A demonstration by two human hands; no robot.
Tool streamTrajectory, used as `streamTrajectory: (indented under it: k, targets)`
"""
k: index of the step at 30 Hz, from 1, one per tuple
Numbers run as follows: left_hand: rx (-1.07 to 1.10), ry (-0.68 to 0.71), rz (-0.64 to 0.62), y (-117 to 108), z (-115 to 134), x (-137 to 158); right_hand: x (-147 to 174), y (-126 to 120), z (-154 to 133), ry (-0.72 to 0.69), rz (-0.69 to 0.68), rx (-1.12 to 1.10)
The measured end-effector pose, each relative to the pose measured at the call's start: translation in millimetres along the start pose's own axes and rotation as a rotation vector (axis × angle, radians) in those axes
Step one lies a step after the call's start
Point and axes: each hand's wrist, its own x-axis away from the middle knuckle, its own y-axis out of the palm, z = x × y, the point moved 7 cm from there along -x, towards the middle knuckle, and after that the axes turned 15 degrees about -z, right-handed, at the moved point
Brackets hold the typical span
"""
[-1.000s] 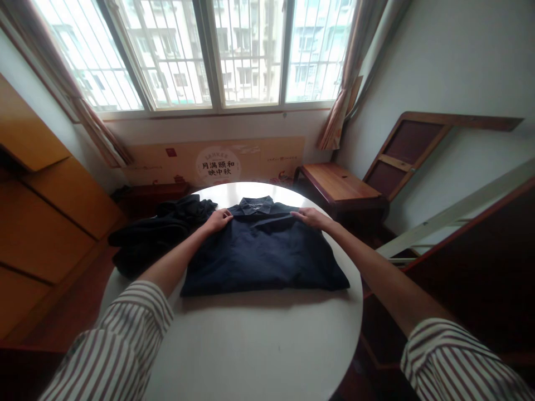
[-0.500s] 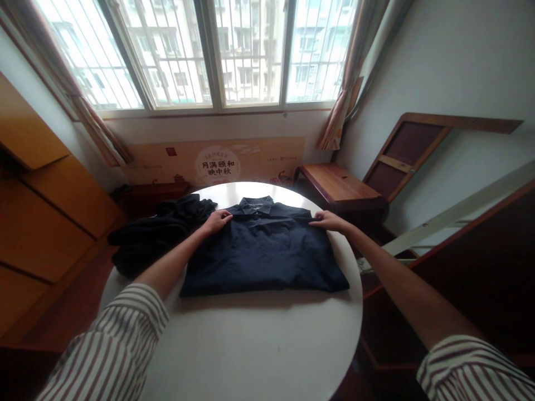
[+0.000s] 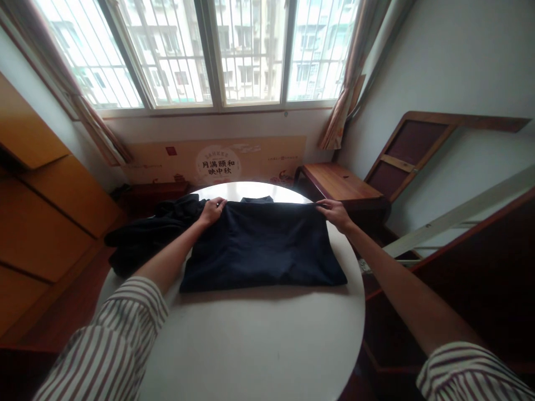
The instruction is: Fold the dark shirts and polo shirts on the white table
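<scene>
A dark navy collared shirt [image 3: 267,245] lies folded across the far half of a round white table [image 3: 234,345]. My left hand [image 3: 213,210] pinches the far left corner of its upper layer, and my right hand [image 3: 333,213] pinches the far right corner. Between both hands the edge is pulled straight and lifted a little. Only the top of the collar [image 3: 257,199] shows behind that edge; the shirt's buttons are hidden. The fold nearest me rests on the table.
A heap of black clothing [image 3: 154,234] sits at the table's left edge, beside my left forearm. Beyond the table on the right stands a low wooden bench [image 3: 338,181]. A printed cardboard panel [image 3: 167,159] leans under the window, and orange cabinets [image 3: 45,223] stand on the left.
Both hands have raised the shirt's far edge and spread slightly apart. The edge has become taut and now covers the buttons and most of the collar.
</scene>
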Motion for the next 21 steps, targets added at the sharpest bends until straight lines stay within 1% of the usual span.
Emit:
streamTrajectory:
  k: [4, 7, 10, 12, 14, 15, 16, 18, 19, 20, 21]
  targets:
    - [-0.045, -0.023, 0.046, -8.8, -0.9, -29.1, -29.4, -0.9, -3.3, 0.008, 0.104, 0.088]
    - [-0.08, -0.062, 0.044, -7.6, -7.1, -50.8, -52.0, -0.3, -3.1, 0.043, 0.153, 0.191]
    - [-0.121, -0.109, 0.029, -2.9, -9.3, -65.0, -66.7, 3.5, -7.1, 0.077, 0.159, 0.301]
    - [-0.156, -0.132, 0.037, 3.9, -2.3, -65.8, -68.3, 13.4, -15.7, 0.082, 0.153, 0.376]
    - [-0.188, -0.111, 0.029, 18.2, 13.3, -58.1, -62.7, 34.7, -28.5, 0.058, 0.125, 0.435]
    - [-0.208, -0.057, -0.005, 29.8, 24.6, -51.6, -57.9, 51.0, -36.1, 0.024, 0.081, 0.461]
    - [-0.23, 0.018, -0.062, 43.5, 36.5, -43.4, -52.3, 70.9, -43.7, -0.024, 0.006, 0.496]
    - [-0.281, 0.148, -0.225, 72.6, 52.6, -23.5, -38.7, 113.6, -53.1, -0.105, -0.197, 0.588]
    - [-0.306, 0.163, -0.306, 84.0, 52.9, -14.0, -32.1, 131.2, -52.5, -0.107, -0.295, 0.643]
    - [-0.327, 0.132, -0.371, 91.2, 47.1, -6.4, -26.6, 143.2, -48.2, -0.076, -0.37, 0.697]
    - [-0.342, 0.065, -0.41, 93.7, 36.6, -1.2, -23.1, 148.6, -41.1, -0.016, -0.411, 0.741]
